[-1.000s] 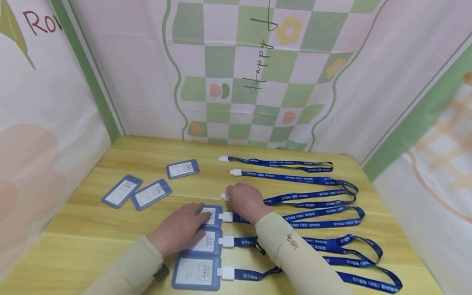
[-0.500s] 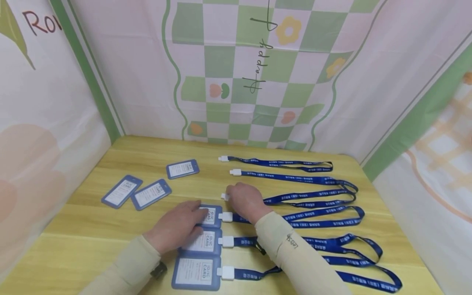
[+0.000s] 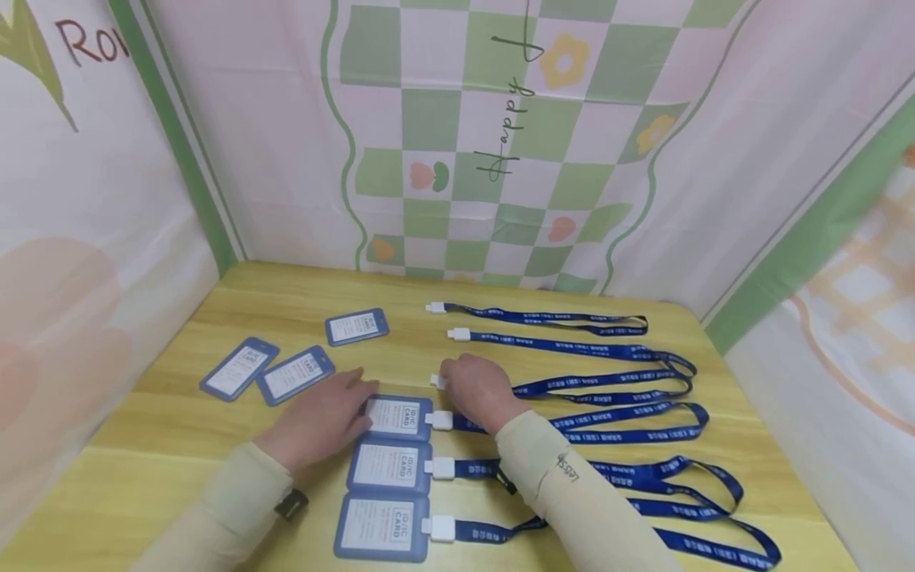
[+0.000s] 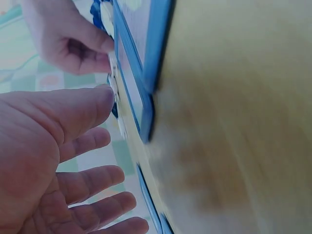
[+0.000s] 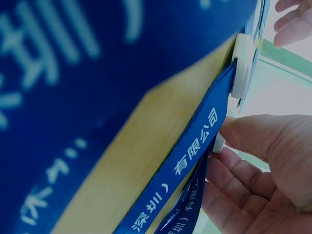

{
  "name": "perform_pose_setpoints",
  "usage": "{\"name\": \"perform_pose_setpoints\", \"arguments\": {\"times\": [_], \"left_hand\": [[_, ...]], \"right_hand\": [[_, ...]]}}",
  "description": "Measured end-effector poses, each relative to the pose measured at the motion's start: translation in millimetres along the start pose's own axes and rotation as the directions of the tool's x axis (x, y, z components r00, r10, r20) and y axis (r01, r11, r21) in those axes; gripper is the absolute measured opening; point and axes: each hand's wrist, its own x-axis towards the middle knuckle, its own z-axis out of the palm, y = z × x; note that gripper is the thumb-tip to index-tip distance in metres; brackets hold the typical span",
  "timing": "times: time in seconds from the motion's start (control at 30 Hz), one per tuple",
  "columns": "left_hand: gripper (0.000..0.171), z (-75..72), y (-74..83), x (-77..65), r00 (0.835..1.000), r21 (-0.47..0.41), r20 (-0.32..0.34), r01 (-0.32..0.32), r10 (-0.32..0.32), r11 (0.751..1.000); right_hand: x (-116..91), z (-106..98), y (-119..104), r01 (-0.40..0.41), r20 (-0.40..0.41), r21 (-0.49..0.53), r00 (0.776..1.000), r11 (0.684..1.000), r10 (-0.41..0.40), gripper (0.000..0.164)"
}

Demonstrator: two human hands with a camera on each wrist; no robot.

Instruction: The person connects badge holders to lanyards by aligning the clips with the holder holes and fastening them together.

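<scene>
My left hand (image 3: 318, 423) hovers at the left edge of the farthest badge holder (image 3: 396, 416) in a column of three blue holders, each joined to a lanyard by a white clip. Its fingers are spread and hold nothing, as the left wrist view shows. My right hand (image 3: 480, 389) pinches the white clip (image 5: 219, 143) of a blue lanyard (image 3: 600, 384) between thumb and fingers. That lanyard has no holder on it. The middle holder (image 3: 389, 466) and the nearest holder (image 3: 382, 526) lie face up below.
Three loose badge holders lie at the left: one holder (image 3: 240, 369), a second one (image 3: 295, 375) touching or overlapping it, and a third one (image 3: 357, 326) farther back. Two more lanyards, the far lanyard (image 3: 543, 318) and the one before it (image 3: 550, 344), stretch across the wooden table (image 3: 157, 445).
My left hand has slid left off the farthest attached holder, uncovering the holders' printed cards. My right hand stays on its clip. The head view has shifted slightly.
</scene>
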Motion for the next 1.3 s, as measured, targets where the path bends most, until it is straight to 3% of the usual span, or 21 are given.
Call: {"name": "perform_pose_setpoints", "arguments": {"times": [0.2, 0.47, 0.63, 0.73, 0.9, 1.03, 1.3], "left_hand": [[0.055, -2.5, -15.2, -3.4, 0.999, -0.029, -0.034, 0.037, -0.038, 0.999], [0.06, -5.0, -36.4, -4.7, 0.991, 0.01, -0.06, 0.117, -0.116, 0.993], [0.053, -9.0, -47.5, -4.0, 0.984, 0.026, -0.062, 0.167, -0.165, 0.986], [0.049, -10.6, -52.9, -2.6, 0.979, 0.023, -0.043, 0.199, -0.198, 0.98], [0.057, -11.5, -60.5, -1.2, 0.967, 0.038, 0.032, 0.253, -0.255, 0.967], [0.058, -10.9, -64.9, -0.4, 0.963, 0.062, 0.053, 0.26, -0.264, 0.964], [0.041, -10.7, -65.6, 2.3, 0.965, 0.1, 0.069, 0.244, -0.251, 0.965]], "right_hand": [[0, 0, -1, -0.014, 0.005, 0.006, 1.0, 1.0, 0.014, 0.011], [1, 0, -1, -0.028, 0.017, 0.019, 0.999, 0.999, 0.027, 0.011], [1, 0, -2, -0.028, 0.02, 0.017, 0.999, 0.999, 0.028, 0.012], [1, -1, -2, -0.028, 0.022, 0.016, 0.999, 0.999, 0.028, 0.013], [1, -1, -1, -0.026, 0.02, 0.02, 0.999, 0.999, 0.025, 0.013], [0, -1, -1, -0.02, 0.02, 0.019, 1.0, 1.0, 0.019, 0.011], [0, -2, -2, -0.019, 0.023, 0.014, 1.0, 1.0, 0.019, 0.011]]}}
